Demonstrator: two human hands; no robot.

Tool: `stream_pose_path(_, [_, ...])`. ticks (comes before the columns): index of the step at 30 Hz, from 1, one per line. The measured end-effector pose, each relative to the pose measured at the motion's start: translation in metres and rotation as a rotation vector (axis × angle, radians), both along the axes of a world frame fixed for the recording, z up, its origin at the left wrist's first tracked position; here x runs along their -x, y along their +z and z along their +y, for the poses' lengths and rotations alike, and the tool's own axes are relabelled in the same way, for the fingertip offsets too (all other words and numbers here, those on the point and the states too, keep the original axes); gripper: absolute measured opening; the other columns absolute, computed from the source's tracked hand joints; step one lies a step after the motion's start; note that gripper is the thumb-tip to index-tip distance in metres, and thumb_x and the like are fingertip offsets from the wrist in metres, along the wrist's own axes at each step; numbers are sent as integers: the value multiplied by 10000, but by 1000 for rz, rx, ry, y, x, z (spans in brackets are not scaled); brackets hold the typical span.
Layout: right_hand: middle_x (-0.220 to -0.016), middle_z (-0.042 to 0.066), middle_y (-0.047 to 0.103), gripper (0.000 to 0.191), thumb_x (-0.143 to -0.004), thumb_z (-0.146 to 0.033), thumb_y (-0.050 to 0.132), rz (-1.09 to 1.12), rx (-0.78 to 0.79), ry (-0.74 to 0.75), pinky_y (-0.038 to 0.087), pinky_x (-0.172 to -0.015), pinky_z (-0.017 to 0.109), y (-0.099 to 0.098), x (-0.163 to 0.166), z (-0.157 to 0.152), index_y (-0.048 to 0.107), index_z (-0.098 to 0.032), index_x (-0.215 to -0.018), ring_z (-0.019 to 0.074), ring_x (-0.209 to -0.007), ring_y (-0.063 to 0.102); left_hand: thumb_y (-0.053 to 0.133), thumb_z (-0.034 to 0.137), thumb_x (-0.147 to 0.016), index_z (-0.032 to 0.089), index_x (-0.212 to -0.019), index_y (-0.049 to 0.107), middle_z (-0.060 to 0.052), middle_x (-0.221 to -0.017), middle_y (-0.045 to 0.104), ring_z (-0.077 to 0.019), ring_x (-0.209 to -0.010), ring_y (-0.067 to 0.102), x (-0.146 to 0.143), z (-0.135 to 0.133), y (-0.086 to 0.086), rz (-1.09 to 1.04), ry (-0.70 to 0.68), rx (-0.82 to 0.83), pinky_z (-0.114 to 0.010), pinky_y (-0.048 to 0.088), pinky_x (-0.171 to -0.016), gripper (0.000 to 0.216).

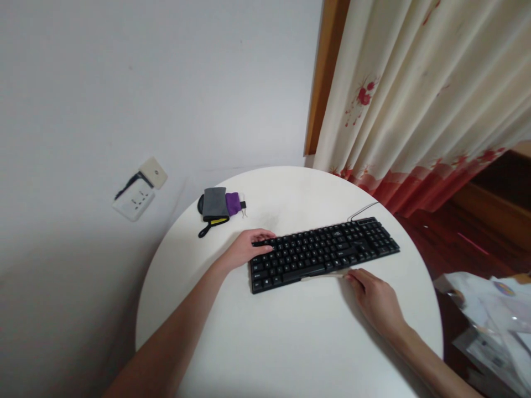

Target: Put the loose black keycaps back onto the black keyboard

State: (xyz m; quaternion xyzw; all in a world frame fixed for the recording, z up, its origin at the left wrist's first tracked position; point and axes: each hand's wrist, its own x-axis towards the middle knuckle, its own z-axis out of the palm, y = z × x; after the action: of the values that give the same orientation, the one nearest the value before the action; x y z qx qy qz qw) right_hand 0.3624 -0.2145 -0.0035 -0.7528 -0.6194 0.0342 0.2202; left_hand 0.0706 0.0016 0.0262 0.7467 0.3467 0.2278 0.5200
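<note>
A black keyboard [319, 249] lies slantwise on a round white table [265, 342]. At its left end is my left hand [251, 246], the thumb over the keys and the other fingers along the back edge, gripping it. My right hand [371, 293] is by the keyboard's front edge, its fingers pinched on one end of a thin, pale, slightly curved stick [326, 276]. The stick's other end reaches left along the front edge of the keyboard, and I cannot make out what its tip is like.
Behind my left hand lie a folded grey cloth [215, 202], a purple cloth piece [233, 203] and a black clip [243, 205]. A cable [363, 211] runs off the far edge. The wall has a socket [133, 199]; a curtain [385, 110] hangs right, plastic bags [489, 315] below.
</note>
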Motion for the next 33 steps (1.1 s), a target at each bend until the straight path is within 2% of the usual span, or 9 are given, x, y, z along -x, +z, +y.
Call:
stream_pose_path(7, [-979, 21, 743, 342, -961, -393, 381, -20, 143, -88, 452, -664, 294, 4, -26, -5, 694, -256, -942, 231, -803, 696, 719, 283, -749, 169, -1065, 686, -85, -1114, 711, -218, -1031, 646, 1, 2, -2, 20, -15, -4, -385, 456, -996, 337])
stream_pose_path(14, [-979, 31, 746, 353, -955, -426, 382, -52, 182, -147, 452, -662, 306, 5, -57, -11, 692, -258, -943, 248, -821, 693, 713, 300, -751, 170, -1053, 688, -85, -1105, 713, -222, -1029, 645, 1, 2, -2, 35, -7, -16, -388, 458, -991, 330])
stream_pose_path(26, [-968, 22, 752, 335, -938, -447, 423, -218, 157, -209, 455, -621, 306, 11, -116, -18, 706, -274, -982, 246, -806, 704, 717, 353, -748, 176, -1059, 689, -83, -1097, 715, -223, -1014, 650, 0, 3, -2, 42, -3, -33, -377, 472, -974, 360])
stream_pose_path(33, [-997, 50, 752, 361, -946, -438, 419, -253, 91, -240, 488, -696, 318, 11, -152, -23, 720, -241, -973, 254, -861, 707, 734, 334, -733, 165, -1063, 680, -88, -1105, 711, -222, -1001, 645, -1, 3, -6, 18, 1, 18, -374, 470, -972, 375])
